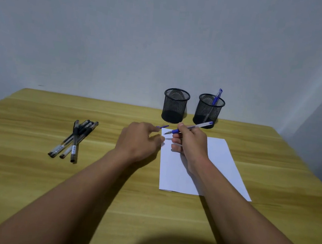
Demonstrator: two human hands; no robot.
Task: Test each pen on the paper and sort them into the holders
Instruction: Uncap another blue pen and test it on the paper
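My right hand point(188, 142) grips an uncapped blue pen point(192, 127), its tip hovering just over the top left corner of the white paper point(218, 166). My left hand point(140, 139) rests beside the paper's left edge and holds the pen's blue cap point(163, 126) at its fingertips. Two black mesh holders stand at the back: the left holder point(175, 105) looks empty, while the right holder point(208, 110) has one blue pen point(216, 96) standing in it. Several black pens point(75, 139) lie in a loose pile on the left of the table.
The wooden table point(109, 195) runs up to a plain grey wall behind the holders. Its right edge lies just past the paper. Both forearms stretch across the near half of the tabletop.
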